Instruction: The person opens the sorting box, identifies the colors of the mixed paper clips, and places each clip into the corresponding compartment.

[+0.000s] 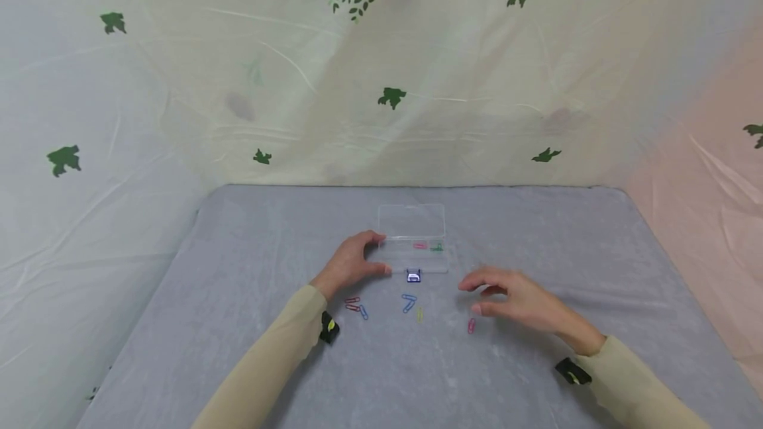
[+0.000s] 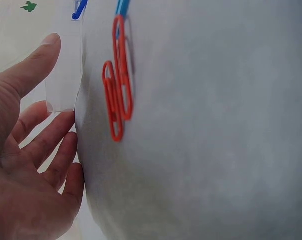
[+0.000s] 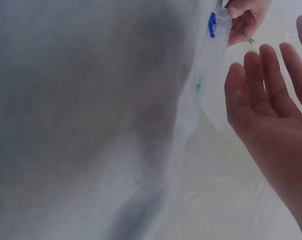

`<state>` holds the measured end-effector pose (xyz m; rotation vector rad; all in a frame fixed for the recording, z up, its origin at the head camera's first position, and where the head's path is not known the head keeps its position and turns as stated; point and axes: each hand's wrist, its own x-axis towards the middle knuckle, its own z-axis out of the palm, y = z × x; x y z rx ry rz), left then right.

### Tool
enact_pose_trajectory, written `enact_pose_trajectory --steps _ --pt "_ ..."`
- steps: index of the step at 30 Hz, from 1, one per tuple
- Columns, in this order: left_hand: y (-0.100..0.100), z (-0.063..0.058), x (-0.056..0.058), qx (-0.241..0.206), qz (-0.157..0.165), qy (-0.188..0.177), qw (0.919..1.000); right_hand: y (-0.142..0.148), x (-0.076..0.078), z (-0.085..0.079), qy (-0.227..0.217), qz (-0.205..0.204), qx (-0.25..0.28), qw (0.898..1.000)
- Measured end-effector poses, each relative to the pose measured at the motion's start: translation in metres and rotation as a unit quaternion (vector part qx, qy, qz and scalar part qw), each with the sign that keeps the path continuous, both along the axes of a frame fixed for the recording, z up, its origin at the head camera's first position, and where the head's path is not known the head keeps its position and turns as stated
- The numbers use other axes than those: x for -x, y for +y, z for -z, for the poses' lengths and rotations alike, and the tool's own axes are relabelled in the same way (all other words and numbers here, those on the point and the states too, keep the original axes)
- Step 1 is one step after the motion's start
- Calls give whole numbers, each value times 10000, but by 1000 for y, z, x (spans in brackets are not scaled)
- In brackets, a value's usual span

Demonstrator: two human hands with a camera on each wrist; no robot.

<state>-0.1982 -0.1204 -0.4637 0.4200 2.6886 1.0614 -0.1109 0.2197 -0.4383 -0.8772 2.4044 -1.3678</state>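
A clear plastic box [image 1: 411, 271] lies on the grey cloth, its clear lid [image 1: 411, 220] folded back. My left hand [image 1: 352, 258] holds the box's left end, thumb at the front corner and fingers behind. On the box's front is a blue clasp [image 1: 414, 275]. Inside are a pink paperclip [image 1: 420, 245] and a green paperclip [image 1: 437, 247]. My right hand [image 1: 515, 296] hovers right of the box, fingers loosely bent and holding nothing. Just below its thumb, a dark pink paperclip [image 1: 471, 326] lies on the cloth.
Near my left wrist lie red paperclips [image 2: 123, 75] and a blue paperclip [image 1: 363, 312]. Two more blue paperclips [image 1: 408, 303] and a yellow paperclip [image 1: 420, 314] are in front of the box. Behind the table [image 1: 268, 217] hangs a pale curtain [image 1: 334, 131] with green leaf prints.
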Motion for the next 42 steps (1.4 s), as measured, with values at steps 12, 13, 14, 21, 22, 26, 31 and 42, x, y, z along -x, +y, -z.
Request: enact_pose_trajectory --steps 12,13,14,21,22,26,31,42 --pt "1 -1 -1 16 -65 -71 10000 5 -3 11 -401 -328 -389 9979" --pt "1 -1 -1 10 -71 -85 9999 5 -3 12 -452 -313 -441 9975" --pt "1 -1 -1 5 -76 -93 9999 5 -3 13 -503 -305 -475 9971" --pt "1 -1 -1 -24 -87 -99 9999 5 -4 21 -287 -420 -762 9958" --pt "1 -1 -1 -27 -97 -117 9999 5 -4 22 -294 -424 -800 9955" --pt "2 -1 -1 -58 -105 -131 9998 4 -4 22 -218 -415 -924 9946" --pt "1 0 -2 -66 -99 -115 9999 3 -4 23 -76 -472 -997 9939" --pt "1 -3 -3 -51 -99 -112 9999 -2 -4 24 595 -645 -1280 9879"
